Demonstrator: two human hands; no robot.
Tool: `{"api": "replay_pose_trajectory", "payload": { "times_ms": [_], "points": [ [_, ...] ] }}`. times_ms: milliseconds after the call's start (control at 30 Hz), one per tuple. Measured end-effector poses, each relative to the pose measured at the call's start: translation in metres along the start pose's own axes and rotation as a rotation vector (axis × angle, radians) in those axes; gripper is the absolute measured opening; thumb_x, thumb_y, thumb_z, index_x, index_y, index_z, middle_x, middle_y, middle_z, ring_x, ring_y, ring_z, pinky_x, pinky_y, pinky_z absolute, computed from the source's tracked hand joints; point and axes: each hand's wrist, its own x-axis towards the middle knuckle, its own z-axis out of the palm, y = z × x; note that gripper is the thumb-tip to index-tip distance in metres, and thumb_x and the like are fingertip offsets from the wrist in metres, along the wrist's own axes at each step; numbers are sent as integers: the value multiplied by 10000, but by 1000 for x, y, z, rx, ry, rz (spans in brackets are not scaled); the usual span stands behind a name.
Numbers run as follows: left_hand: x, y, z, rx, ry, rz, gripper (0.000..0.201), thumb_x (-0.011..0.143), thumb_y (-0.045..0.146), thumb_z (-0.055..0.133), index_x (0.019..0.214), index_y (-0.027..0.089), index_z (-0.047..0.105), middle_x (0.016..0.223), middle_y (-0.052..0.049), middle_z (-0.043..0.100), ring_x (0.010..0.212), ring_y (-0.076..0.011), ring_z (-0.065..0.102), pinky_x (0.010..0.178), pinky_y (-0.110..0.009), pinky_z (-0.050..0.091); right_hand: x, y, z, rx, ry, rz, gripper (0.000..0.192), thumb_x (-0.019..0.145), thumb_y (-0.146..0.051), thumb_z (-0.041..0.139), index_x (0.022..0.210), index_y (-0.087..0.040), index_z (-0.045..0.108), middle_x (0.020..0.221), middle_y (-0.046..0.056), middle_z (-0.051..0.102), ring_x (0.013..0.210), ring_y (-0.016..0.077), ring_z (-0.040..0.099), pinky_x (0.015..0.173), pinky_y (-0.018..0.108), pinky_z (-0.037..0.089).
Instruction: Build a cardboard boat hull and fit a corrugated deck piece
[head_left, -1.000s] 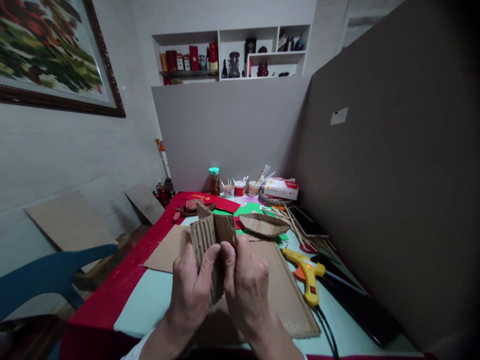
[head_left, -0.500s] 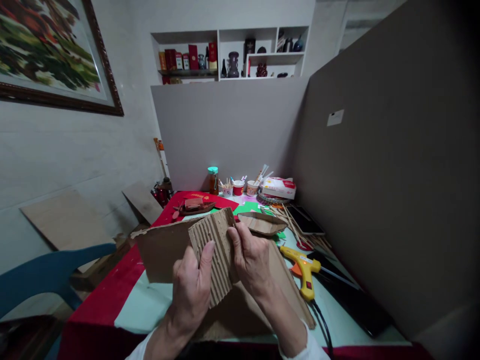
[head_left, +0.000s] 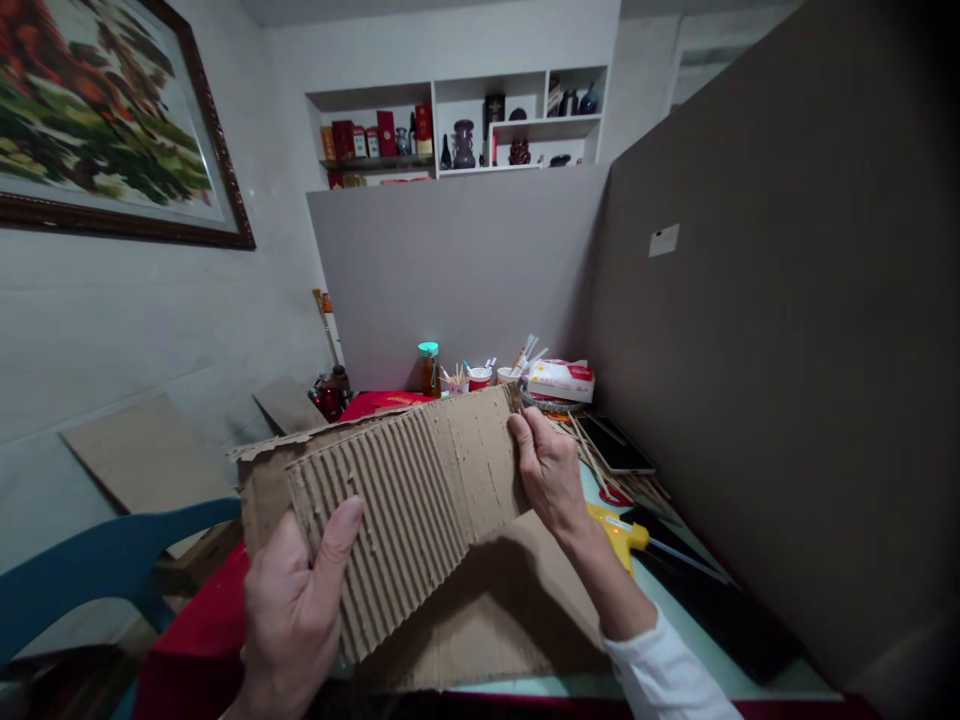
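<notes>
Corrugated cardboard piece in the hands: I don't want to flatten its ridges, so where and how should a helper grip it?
On the corrugated cardboard piece, probably the top edge of the smoother right section, pinched from above: no ridges stand exposed there, and that edge runs free between the left hand on the ridged end and the right hand at the right edge.

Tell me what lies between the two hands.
In the head view, a piece of cardboard, partly ridged, spans from the left hand to the right hand.

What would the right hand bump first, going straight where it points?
Past the cardboard it holds, the right hand would probably meet the rightmost cup, though depth is unclear.
</notes>
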Motion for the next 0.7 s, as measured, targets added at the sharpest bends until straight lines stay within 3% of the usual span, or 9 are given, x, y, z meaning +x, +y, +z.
{"api": "replay_pose_trajectory", "payload": {
  "times_ms": [133,300,567,700],
  "points": [
    [-3,1,-5,-125,14,-135,251,916,468,601,912,229,680,847,15,771,747,-171,732,639,-217,584,3,9,4,-46,-59,-17,301,1052,-344,455,872,-162,614,620,-60,526,505,102,500,535,243,428],
    [0,-8,-9,-60,-1,-87,285,883,508,619,880,233,694,829,21,780,734,-180,734,648,-223,584,18,26,14,-112,-141,-46,214,991,-350,601,1049,-148,646,928,22,676,733,134,656,653,289,567],
    [-9,-30,-23,55,-18,-115,310,892,536,599,905,240,691,818,17,781,814,-229,741,675,-297,573,34,20,33,-149,-197,-87,260,986,-348,609,1168,-164,628,1100,63,672,888,180,677,755,355,587],
    [-17,-37,-27,22,-39,-203,199,867,466,657,932,284,705,914,26,789,956,-260,731,775,-333,571,43,35,39,-185,-194,-67,276,983,-350,611,1192,-169,622,1146,74,663,937,196,674,789,378,585]
  ]
}}
